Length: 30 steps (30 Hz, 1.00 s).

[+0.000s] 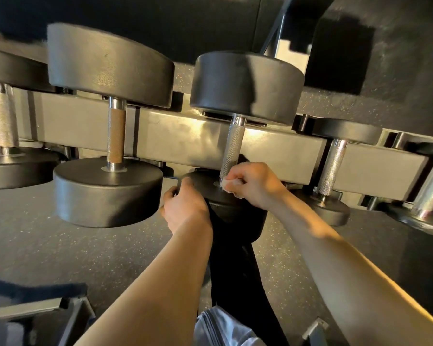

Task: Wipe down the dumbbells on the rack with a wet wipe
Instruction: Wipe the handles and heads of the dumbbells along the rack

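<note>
white wipe (231,186) in r hand (254,182) at dumbbell (235,193) handle base.

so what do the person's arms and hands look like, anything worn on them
Both forearms are bare up to the frame edge, with no sleeves in view. The left hand and right hand wear no gloves, and no rings, watch or wristband show.
</note>
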Motion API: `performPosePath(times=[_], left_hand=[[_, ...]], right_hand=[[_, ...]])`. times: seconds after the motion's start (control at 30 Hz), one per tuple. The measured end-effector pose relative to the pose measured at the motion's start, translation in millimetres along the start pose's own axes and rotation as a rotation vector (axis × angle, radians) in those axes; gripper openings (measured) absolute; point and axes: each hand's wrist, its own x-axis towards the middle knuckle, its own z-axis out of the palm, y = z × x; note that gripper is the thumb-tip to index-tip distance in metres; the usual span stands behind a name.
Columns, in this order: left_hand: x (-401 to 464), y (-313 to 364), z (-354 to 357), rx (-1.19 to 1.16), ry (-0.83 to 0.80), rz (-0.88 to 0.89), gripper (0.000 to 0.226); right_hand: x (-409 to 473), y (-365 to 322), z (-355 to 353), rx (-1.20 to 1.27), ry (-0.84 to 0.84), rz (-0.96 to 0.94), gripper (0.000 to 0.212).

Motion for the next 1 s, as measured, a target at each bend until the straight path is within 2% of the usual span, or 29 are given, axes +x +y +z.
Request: performPosePath(times=[0.1, 0.2, 0.23, 0.33, 0.4, 0.57, 0.63, 0.7, 0.8, 0.83, 0.9, 1.0], left_hand=[[4, -2, 1, 0.006, -0.002, 0.005, 0.050], [4, -4, 3, 0.026, 0.013, 0.047, 0.046], [5, -4, 3, 0.034, 0.011, 0.048, 0.046], [6, -3, 2, 0.066, -0.008, 0.029, 0.047], [5, -2, 3, 0.066, -0.015, 0.026, 0.046], [2, -1, 2, 0.079, -0.017, 0.031, 0.051], [3, -2, 2, 0.095, -0.027, 0.038, 0.052], [3, -2, 2, 0.111, -0.048, 0.046, 0.054], [5, -2, 1, 0.140, -0.077, 0.067, 0.047], [6, -2, 0, 0.154, -0.094, 0.090, 0.040], [7, -4, 0, 0.166, -0.120, 0.114, 0.032], [7, -4, -1, 0.142, -0.112, 0.072, 0.051]], right_hand=[[4, 1, 2, -0.168, 0.267, -0.250, 0.026], [20, 1, -9, -0.310, 0.644, -0.260, 0.019], [26, -1, -10, -0.374, 0.696, -0.247, 0.026], [40, -1, -5, -0.419, 0.610, -0.259, 0.044], [38, 2, -4, -0.366, 0.548, -0.270, 0.037], [14, 0, 2, -0.402, 0.047, -0.220, 0.028], [14, -3, 1, -0.560, -0.013, -0.249, 0.030], [22, -5, -1, -0.826, 0.135, -0.320, 0.033], [38, -4, -2, -0.846, 0.596, -0.249, 0.032], [42, -3, 0, -0.815, 0.708, -0.210, 0.033], [46, -5, 9, -0.664, 0.827, -0.147, 0.039], [41, -15, 20, -0.278, 0.906, 0.031, 0.033]])
